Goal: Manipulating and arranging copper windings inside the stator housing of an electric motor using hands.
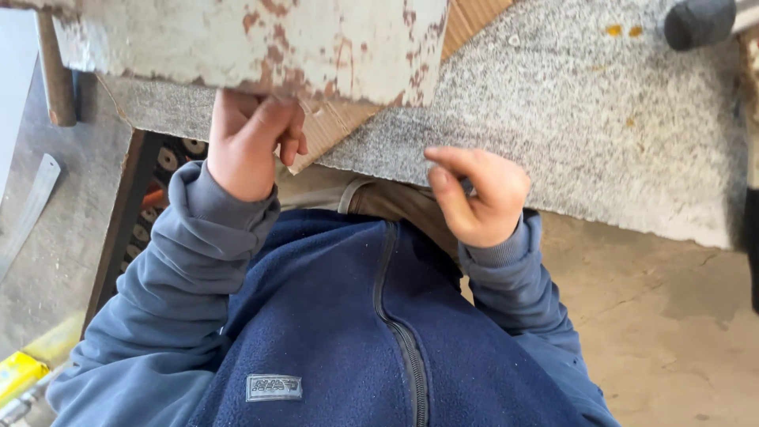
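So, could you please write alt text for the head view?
Seen from above, the left hand grips the underside of a rusty metal part while the right hand curls at a granite slab's edge, above a navy fleece.

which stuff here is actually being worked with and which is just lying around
In hand: left hand under the rusty painted metal piece, by the cardboard strip; right hand at the granite slab edge.

Lying about: metal strip, black round-ended tool, yellow object.
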